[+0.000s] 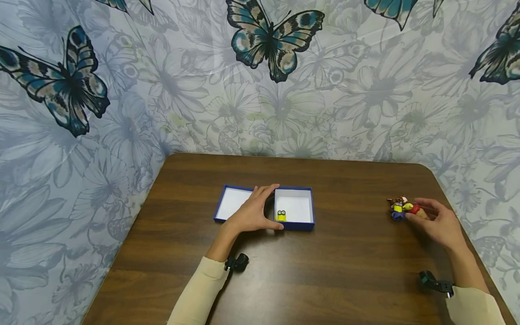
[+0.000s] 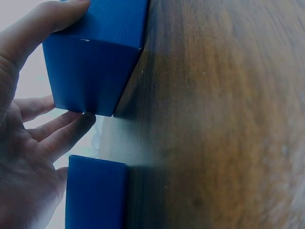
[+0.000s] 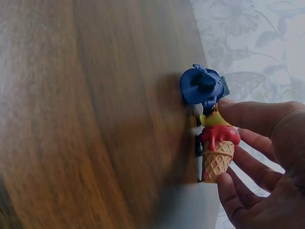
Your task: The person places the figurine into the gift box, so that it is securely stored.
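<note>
My left hand (image 1: 251, 213) holds the left side of a blue box (image 1: 299, 227) with a white inside, thumb at the front corner and fingers at the back. Inside the box's front left corner is a small yellow toy figure (image 1: 281, 216) with big eyes. The shallow blue lid (image 1: 233, 203) lies beside the box, white inside up, partly behind that hand. At the table's right side my right hand (image 1: 442, 225) grips an ice cream cone toy (image 3: 219, 155) with red topping, its thumb at the yellow part. A blue toy figure (image 3: 202, 86) stands against it.
Both things stand on a brown wooden table (image 1: 345, 271). More small toy parts, brown and white, show behind the blue figure. A wall with butterfly and flower print (image 1: 284, 113) rises behind the table. Each wrist wears a black camera (image 1: 237, 262).
</note>
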The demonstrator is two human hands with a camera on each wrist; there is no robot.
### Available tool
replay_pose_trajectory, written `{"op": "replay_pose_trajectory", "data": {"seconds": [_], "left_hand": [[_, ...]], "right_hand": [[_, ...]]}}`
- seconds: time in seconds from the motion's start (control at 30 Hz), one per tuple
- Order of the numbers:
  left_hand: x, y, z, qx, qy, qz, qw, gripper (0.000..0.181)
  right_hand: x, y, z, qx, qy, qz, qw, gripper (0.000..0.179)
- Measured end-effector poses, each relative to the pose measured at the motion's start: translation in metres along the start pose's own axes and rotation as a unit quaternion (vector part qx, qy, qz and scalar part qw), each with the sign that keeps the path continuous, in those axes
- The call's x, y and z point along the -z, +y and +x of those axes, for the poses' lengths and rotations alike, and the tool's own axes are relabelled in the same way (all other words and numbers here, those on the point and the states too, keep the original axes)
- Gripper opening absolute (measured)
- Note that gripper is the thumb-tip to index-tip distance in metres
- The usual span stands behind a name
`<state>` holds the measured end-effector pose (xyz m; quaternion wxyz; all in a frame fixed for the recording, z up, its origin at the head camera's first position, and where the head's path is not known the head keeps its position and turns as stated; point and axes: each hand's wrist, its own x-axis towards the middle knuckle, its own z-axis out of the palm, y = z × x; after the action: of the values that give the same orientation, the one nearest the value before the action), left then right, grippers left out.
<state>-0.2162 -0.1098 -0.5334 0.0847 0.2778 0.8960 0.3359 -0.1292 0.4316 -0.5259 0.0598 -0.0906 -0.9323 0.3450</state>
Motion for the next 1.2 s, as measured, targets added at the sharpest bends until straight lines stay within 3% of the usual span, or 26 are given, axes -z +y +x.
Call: {"op": "replay_pose_trajectory", "data": {"seconds": [0.23,0.53,1.2], "left_hand": [[0.000,0.001,0.001,0.002,0.003,0.002,1.0000,0.126],[0.000,0.002,0.000,0.004,0.001,0.002,1.0000,0.126],[-0.003,0.000,0.000,0.003,0.005,0.015,0.9999,0.127]], "right_hand": [[0.002,0.003,0.007,0.000,-0.018,-0.020,0.9997,0.063],[0.000,0.005,0.009,0.012,0.000,-0.034,0.9994,0.050],[-0.007,0.012,0.011,0.016,0.012,-0.053,0.9984,0.053]]}}
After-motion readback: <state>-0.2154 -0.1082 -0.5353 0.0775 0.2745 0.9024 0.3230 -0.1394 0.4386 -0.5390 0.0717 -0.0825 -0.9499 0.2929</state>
